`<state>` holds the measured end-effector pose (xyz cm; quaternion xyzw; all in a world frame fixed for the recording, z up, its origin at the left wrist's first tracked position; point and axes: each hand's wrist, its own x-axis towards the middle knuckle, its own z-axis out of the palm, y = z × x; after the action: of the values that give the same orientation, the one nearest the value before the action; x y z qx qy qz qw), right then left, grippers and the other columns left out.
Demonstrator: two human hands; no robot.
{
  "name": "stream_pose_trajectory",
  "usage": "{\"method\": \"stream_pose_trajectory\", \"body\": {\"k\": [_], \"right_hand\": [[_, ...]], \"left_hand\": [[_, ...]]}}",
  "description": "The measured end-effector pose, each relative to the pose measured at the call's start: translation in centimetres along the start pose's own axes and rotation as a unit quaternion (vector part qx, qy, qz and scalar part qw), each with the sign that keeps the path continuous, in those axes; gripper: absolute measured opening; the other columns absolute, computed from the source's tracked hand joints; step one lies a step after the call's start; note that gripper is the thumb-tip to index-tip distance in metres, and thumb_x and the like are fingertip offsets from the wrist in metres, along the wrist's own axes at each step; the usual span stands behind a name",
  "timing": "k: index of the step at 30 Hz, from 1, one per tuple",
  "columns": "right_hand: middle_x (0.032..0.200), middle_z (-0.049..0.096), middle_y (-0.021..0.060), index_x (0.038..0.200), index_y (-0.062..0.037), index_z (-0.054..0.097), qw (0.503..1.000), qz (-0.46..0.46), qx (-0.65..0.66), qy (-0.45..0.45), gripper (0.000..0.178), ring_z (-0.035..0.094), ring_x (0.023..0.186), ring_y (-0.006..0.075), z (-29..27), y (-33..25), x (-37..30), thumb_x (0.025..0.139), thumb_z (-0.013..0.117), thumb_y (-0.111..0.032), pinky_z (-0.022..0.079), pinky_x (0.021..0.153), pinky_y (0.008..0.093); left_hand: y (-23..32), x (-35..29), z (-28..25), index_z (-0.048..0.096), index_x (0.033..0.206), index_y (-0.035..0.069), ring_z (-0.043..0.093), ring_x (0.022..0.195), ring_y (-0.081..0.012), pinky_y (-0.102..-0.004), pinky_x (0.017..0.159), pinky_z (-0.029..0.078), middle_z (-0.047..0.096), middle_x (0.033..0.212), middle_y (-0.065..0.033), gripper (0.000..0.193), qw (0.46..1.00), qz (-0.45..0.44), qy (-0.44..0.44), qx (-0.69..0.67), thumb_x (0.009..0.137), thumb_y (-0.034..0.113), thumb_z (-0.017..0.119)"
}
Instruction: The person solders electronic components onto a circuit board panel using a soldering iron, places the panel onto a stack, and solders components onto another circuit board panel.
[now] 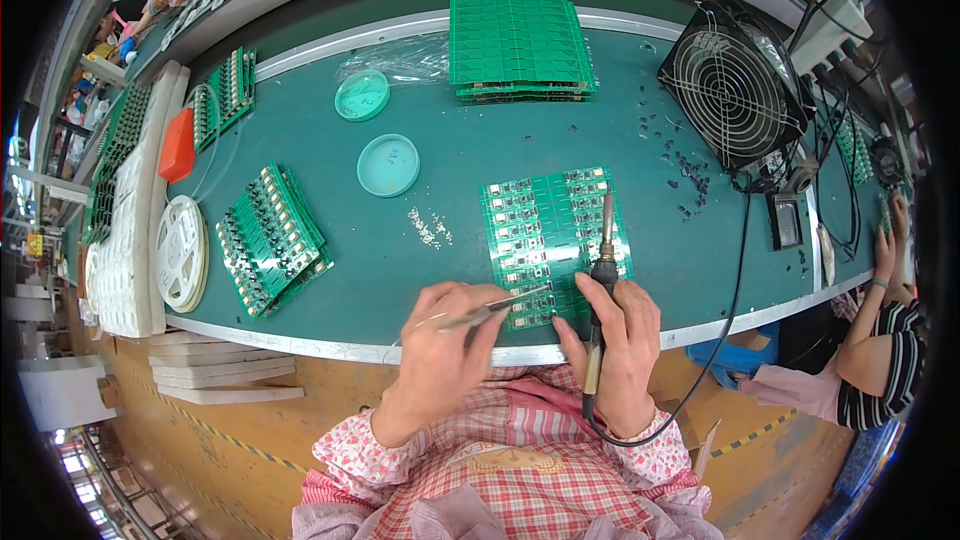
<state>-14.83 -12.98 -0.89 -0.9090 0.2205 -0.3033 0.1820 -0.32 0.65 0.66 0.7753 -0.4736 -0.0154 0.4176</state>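
Holding 1 iron (603,268), apparently 1 tweezers (482,314)

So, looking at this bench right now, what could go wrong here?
The iron in the right hand reaches over the board and, if hot, might scorch it. Its cord loops near that hand and could snag. The white bits lie loose left of the board and might get knocked.

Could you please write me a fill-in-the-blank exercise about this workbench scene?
The right hand holds a ____.
The left hand holds a pair of ____.
The black fan stands on the ____ side of the workbench.
There are ____ round turquoise dishes on the workbench.
Missing words: soldering iron; tweezers; right; two.
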Motion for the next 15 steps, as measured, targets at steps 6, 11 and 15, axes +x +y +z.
{"method": "stream_pose_trajectory", "body": {"k": [6, 11, 15], "right_hand": [[0.111, 0.059, 0.0151, 0.129, -0.0118, 0.065, 0.999, 0.021, 0.002, -0.024, 0.058, 0.059, 0.103, 0.0343, 0.1, -0.3, 0.9, 0.074, 0.084, -0.016, 0.047, 0.095, 0.0465], [0.109, 0.06, 0.0148, 0.127, -0.0101, 0.065, 1.0, 0.003, 0.005, 0.007, 0.056, 0.06, 0.103, 0.0318, 0.7, 0.1, 1.0, 0.074, 0.084, -0.014, 0.047, 0.097, 0.0479], [0.107, 0.062, 0.0149, 0.124, -0.0075, 0.066, 0.999, -0.006, 0.008, 0.031, 0.052, 0.061, 0.101, 0.0296, 0.7, 0.3, 0.7, 0.075, 0.083, -0.012, 0.046, 0.099, 0.0492]], "left_hand": [[-1.2, -1.1, -2.1, 0.073, 0.097, 0.002, 0.066, 0.091, -0.027, -0.0352, 0.08, 0.052, 0.072, 0.101, -0.0088, 0.013, 0.984, -0.154, 0.084, -0.042, 0.084, 0.0, 0.071], [-2.3, -2.4, -2.4, 0.068, 0.101, -0.003, 0.069, 0.087, -0.0194, -0.0288, 0.08, 0.054, 0.071, 0.101, -0.0111, 0.011, 0.989, -0.132, 0.067, 0.003, 0.09, -0.004, 0.066], [-2.2, -2.5, -2.1, 0.071, 0.098, 0.0, 0.067, 0.089, -0.0244, -0.0326, 0.079, 0.052, 0.072, 0.101, -0.0098, 0.011, 0.987, -0.14, 0.075, 0.0, 0.087, -0.002, 0.069]]}}
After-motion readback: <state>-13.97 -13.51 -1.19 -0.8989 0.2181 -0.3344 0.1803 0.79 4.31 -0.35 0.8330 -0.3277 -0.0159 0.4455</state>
